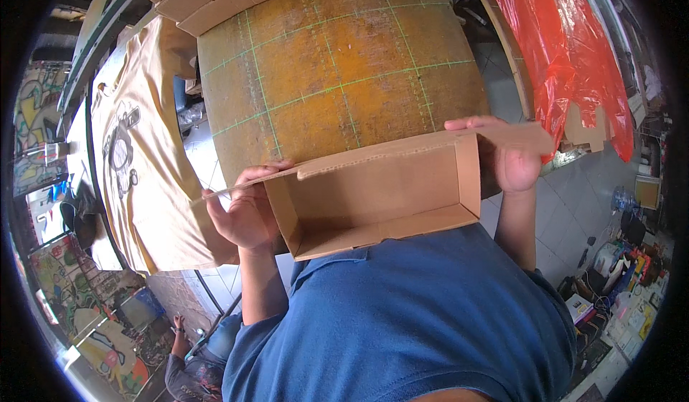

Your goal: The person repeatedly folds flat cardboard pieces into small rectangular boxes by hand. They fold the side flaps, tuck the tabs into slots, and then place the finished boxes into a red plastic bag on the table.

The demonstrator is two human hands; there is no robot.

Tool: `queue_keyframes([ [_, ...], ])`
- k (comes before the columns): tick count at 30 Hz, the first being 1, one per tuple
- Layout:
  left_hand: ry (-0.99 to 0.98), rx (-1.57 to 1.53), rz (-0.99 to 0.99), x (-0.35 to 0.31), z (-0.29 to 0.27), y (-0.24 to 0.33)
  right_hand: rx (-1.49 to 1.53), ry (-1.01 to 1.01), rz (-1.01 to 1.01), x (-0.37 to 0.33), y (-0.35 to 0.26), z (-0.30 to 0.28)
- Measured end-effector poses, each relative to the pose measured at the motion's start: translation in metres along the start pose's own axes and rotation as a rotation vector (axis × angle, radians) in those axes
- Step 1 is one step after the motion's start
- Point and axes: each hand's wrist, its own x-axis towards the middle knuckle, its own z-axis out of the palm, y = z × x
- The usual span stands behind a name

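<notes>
A long, shallow brown cardboard box (380, 194) is held against my blue shirt, its hollow side facing up. Its far wall runs out past both ends as flaps. My left hand (251, 212) grips the left end, thumb on the near side of the flap and fingers behind it. At the right end, my right hand (513, 165) has its fingers behind the right flap (520, 138) and its palm on the near side. Beyond the box lies a worn wooden board (344, 65) marked with green grid lines.
Folded cardboard pieces (230, 0) lie on the board's far left. A printed beige T-shirt (136, 158) is spread out at left. A red plastic bag (567, 58) hangs at right. Another person (197, 359) is at lower left; a cluttered shelf (624, 309) stands at lower right.
</notes>
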Motion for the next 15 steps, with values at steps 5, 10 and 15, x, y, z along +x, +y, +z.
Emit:
queue_keyframes([
  [5,-0.026,-0.238,0.044,0.012,-0.001,0.0,-0.165,-0.006,-0.251,0.016,0.012,0.023],
  [10,-0.029,0.346,0.283,0.048,0.016,0.005,-0.25,0.059,-0.298,0.052,0.003,0.005],
  [15,-0.099,0.524,0.279,0.062,0.018,0.004,-0.326,0.039,-0.273,0.055,-0.004,0.005],
])
